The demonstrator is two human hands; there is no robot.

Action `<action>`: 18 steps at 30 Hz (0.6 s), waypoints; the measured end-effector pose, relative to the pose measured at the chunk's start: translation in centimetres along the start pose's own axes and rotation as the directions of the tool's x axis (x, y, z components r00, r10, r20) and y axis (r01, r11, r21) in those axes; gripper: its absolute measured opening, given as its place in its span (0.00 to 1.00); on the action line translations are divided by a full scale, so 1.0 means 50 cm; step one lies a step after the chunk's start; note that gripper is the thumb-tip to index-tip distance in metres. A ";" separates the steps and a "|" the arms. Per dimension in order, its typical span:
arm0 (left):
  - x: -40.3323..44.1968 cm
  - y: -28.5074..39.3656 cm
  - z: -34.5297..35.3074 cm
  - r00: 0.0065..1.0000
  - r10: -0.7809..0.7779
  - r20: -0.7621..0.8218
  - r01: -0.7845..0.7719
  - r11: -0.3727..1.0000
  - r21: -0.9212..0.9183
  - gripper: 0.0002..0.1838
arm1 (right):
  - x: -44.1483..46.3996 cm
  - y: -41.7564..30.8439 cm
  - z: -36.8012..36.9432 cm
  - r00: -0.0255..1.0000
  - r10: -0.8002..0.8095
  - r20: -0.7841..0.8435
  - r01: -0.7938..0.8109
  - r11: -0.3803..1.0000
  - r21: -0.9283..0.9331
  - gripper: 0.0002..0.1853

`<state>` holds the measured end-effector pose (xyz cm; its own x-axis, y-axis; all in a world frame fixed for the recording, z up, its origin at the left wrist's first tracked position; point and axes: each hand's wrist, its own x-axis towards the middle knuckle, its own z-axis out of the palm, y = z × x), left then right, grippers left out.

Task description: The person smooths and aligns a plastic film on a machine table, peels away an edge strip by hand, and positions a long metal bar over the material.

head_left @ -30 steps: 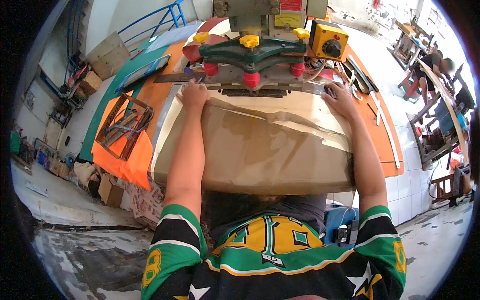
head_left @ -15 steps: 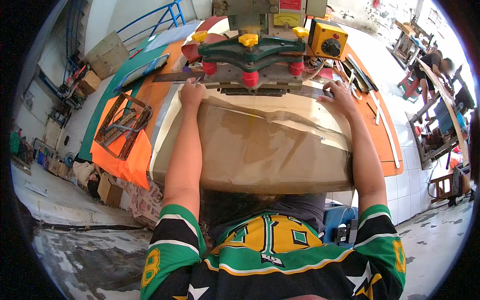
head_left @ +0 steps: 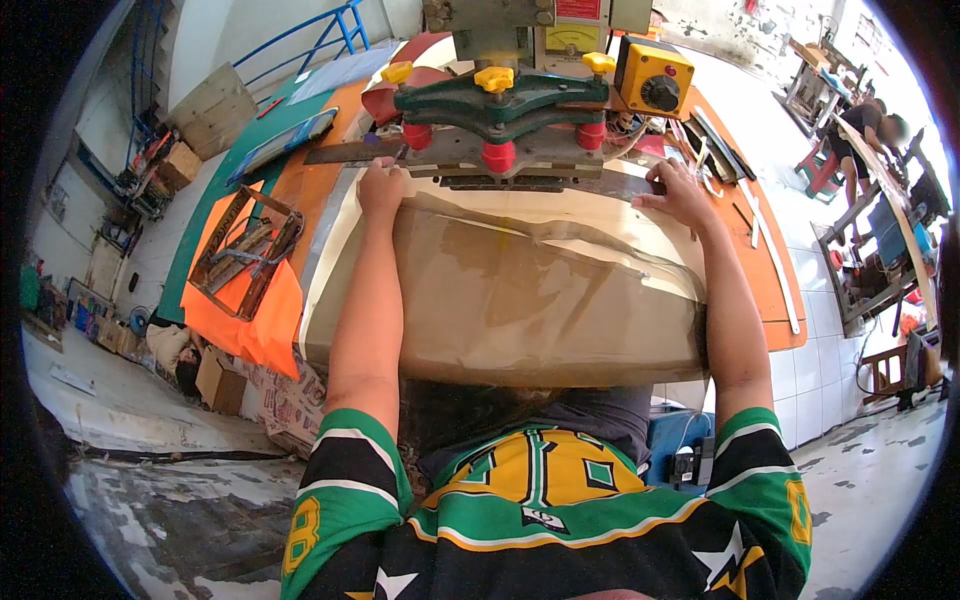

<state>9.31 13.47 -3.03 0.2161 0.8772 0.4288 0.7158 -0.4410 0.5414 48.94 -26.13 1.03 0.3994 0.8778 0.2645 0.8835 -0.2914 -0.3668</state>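
A clear, brownish plastic sheet (head_left: pixel 480 310) lies over the table's front and curves down at its near edge, with wrinkles across its upper part. My left hand (head_left: pixel 382 188) is closed at the sheet's far left, beside a dark flat strip (head_left: pixel 340 152); its fingertips are partly hidden, so what they pinch is unclear. At the far right, my right hand (head_left: pixel 682 196) has thumb and forefinger around the strip's other end. Between both hands stands a press with a green clamp bar (head_left: pixel 500 105), yellow knobs, red spacers and a metal head (head_left: pixel 505 165) just above the sheet.
A yellow control box (head_left: pixel 655 78) with a black dial is on the press's right. On the left, a rusty metal frame (head_left: pixel 245 250) rests on orange sheeting (head_left: pixel 230 325). White strips (head_left: pixel 775 260) lie at the right. Another person (head_left: pixel 875 135) sits at a bench further right.
My right thumb and forefinger have shifted very slightly at the strip's end. My left hand, the sheet and the press look unchanged.
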 end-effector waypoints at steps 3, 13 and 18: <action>-0.005 0.003 -0.004 1.000 -0.013 -0.008 0.012 0.999 -0.043 0.18 | -0.003 -0.013 -0.002 1.000 0.005 -0.024 -0.004 1.000 0.018 0.38; 0.006 -0.014 0.010 1.000 -0.003 -0.013 0.002 0.996 -0.091 0.18 | -0.016 -0.032 -0.004 0.996 -0.075 -0.041 0.080 0.987 0.142 0.38; 0.004 -0.003 -0.001 0.999 -0.040 0.009 0.041 0.995 -0.091 0.19 | -0.025 -0.051 -0.008 0.992 -0.115 -0.059 0.110 0.991 -0.078 0.42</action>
<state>9.23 13.71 -2.99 0.1928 0.8958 0.4005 0.6606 -0.4203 0.6221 46.30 -26.63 2.02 0.3092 0.8815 0.3569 0.9385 -0.2221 -0.2645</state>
